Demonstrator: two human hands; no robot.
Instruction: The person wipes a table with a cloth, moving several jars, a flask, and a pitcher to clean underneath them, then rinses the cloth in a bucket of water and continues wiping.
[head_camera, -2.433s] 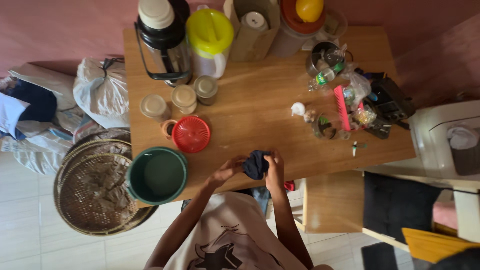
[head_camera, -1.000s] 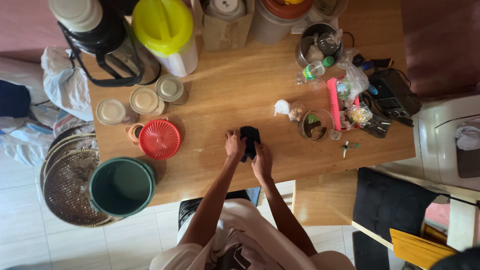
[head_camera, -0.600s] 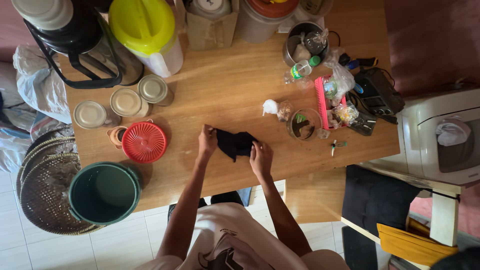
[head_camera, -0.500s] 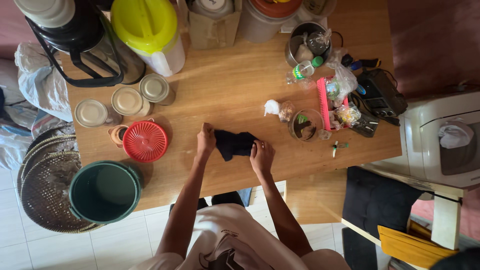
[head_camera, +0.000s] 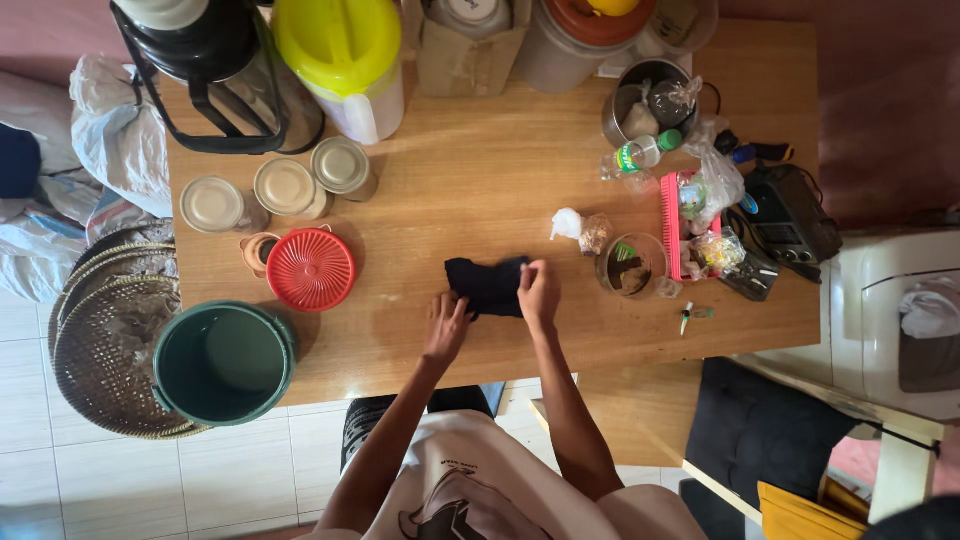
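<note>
Under both hands (head_camera: 540, 293), soft dark cloth (head_camera: 487, 284)

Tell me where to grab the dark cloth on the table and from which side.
Take the dark cloth at its free far-left corner, coming from above and the left. It lies flat and spread on the wooden table; the right hand covers its right edge and the left hand its near-left edge, so that corner is probably the clearest pinch.
</note>
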